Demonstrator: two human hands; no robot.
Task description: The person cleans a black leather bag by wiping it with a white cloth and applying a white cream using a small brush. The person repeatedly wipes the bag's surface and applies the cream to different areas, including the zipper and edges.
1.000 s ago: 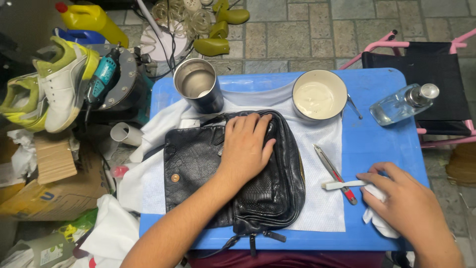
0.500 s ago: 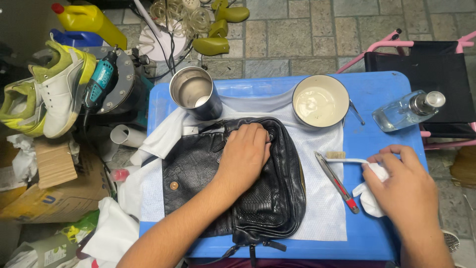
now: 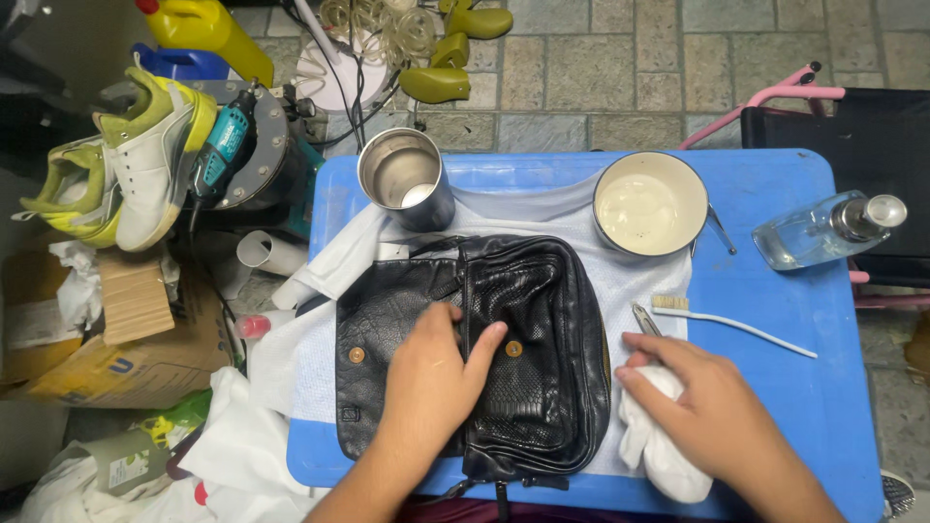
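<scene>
My left hand [image 3: 431, 383] lies flat on the black leather bag [image 3: 475, 353] in the middle of the frame, fingers spread wide and pressing down rather than gripping, which pins the bag so it cannot slide on the white cloth [image 3: 310, 358] spread beneath it. The cloth keeps the leather off the blue tabletop [image 3: 804, 387]. My right hand [image 3: 707, 402] sits just right of the bag, its fingers curled over a bunched white rag [image 3: 659, 446], holding it against the cloth at the bag's edge.

Everything I might want stands within reach along the far side: a steel cup [image 3: 405, 179] at upper centre, touching the cloth's top edge, and a round bowl of pale cream [image 3: 649, 203] to its right. A white toothbrush [image 3: 727, 320] lies on the bare tabletop above my right hand, bristles toward the bag, and a small metal tool [image 3: 643, 318] lies beside it, partly hidden by my fingers. A clear glass bottle [image 3: 823, 230] rests on its side at the right edge. Off the tabletop, at upper left, white and green sneakers [image 3: 136, 160] sit among clutter.
</scene>
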